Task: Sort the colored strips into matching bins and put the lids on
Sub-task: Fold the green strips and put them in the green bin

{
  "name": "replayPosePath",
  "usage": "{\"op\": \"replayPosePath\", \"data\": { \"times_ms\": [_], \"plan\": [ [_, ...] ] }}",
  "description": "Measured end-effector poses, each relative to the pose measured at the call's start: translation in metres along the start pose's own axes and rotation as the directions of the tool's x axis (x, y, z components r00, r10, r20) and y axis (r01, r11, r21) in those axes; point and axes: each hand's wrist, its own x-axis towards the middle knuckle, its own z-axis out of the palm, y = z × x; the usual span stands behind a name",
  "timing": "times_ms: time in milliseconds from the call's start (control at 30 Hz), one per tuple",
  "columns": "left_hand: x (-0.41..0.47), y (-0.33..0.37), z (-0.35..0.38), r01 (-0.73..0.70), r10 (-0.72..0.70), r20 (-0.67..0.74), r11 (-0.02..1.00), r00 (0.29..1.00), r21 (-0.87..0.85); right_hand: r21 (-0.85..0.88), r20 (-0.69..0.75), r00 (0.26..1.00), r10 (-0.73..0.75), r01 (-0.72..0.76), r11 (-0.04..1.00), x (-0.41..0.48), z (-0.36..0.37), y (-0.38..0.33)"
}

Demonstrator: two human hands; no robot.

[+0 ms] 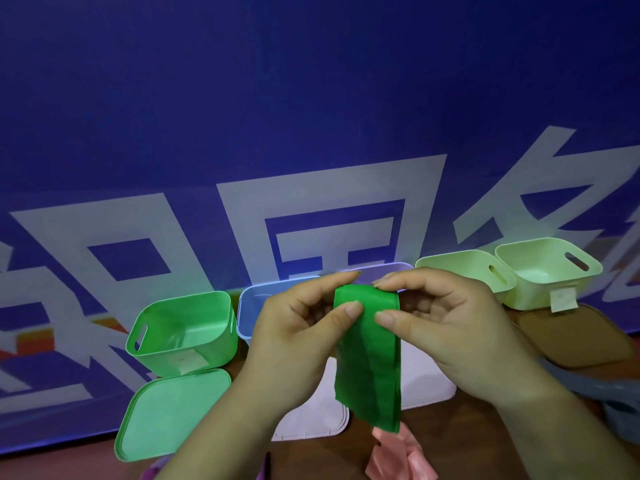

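Behind everything, from nine o'clock round to three, hangs a blue banner with large pale characters, and the bins stand along its foot. At about nine o'clock from the hands sits the green bin, open and seemingly empty, with its green lid lying flat just in front of it. A blue bin stands just beside it, mostly hidden by the hands, and a pale purple rim shows at twelve o'clock. Toward two o'clock are two pale yellow-green bins, side by side, with a brown lid in front of them. White lids lie under the hands.

At centre, the left hand and the right hand both pinch the top end of the green strip, thumbs in front and forefingers behind its upper edge. It hangs limp toward six o'clock, folded over on itself and rippled, so I judge it thin, light and soft, perhaps a little slick. It should not tear under a gentle pinch, but it will flop and may catch a bin rim. Holding near the top edge suits it; gathering it shorter would make dropping it into the green bin tidier. Pink strips lie at six o'clock.
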Motion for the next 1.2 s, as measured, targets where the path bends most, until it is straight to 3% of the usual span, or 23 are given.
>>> {"op": "replayPosePath", "data": {
  "times_ms": [533,833,1200],
  "plan": [
    [0.0001,-0.0035,-0.0031,-0.051,0.051,0.104,0.999,0.993,-0.001,-0.032,-0.033,0.999,0.033,-0.034,0.999,-0.0016,-0.0009,-0.0033],
    [-0.0008,-0.0043,0.0002,-0.083,0.082,0.051,0.996,0.995,0.022,-0.025,-0.017,0.999,0.044,-0.044,0.999,-0.0018,-0.0003,-0.0019],
    [-0.0019,0.0015,-0.0023,-0.024,0.024,-0.004,0.999,1.0,0.029,0.025,-0.006,1.0,0.002,-0.002,1.0,-0.0062,0.0024,0.0022]
  ]
}}
